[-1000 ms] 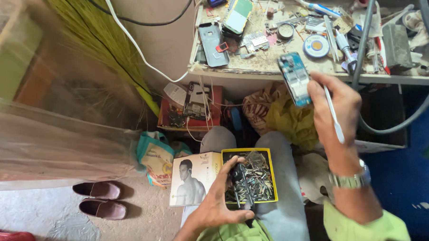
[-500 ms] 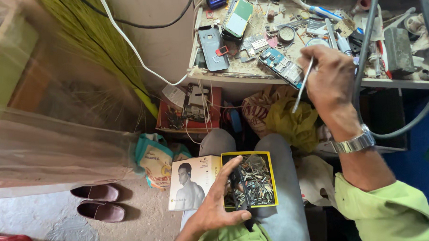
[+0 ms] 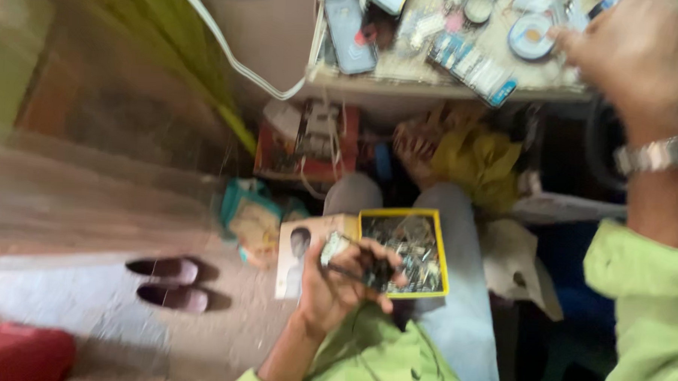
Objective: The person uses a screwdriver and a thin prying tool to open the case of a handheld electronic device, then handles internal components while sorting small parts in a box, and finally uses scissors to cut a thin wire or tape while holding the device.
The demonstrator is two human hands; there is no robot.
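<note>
A yellow-rimmed box (image 3: 443, 250) full of small metal parts rests on my lap, with its open lid showing a printed picture. My left hand (image 3: 347, 285) lies over the box's near left corner, fingers curled around a small dark part with thin wires. My right hand (image 3: 636, 62) is up over the cluttered workbench (image 3: 433, 88), next to a round tape roll (image 3: 531, 36). Blur hides whether it holds anything. A blue phone circuit board (image 3: 472, 67) lies on the bench to the left of that hand. A metal watch sits on my right wrist.
A phone (image 3: 348, 33) lies face down on the bench's left part. Below the bench are a red tray with wires (image 3: 303, 144) and a yellow cloth (image 3: 479, 161). A pair of shoes (image 3: 167, 282) stands on the floor at left, and a white cable (image 3: 231, 55) hangs down.
The circuit board has gone from my right hand onto the bench, and that hand has moved right. My left fingers have closed on a part in the box. The view is now blurred.
</note>
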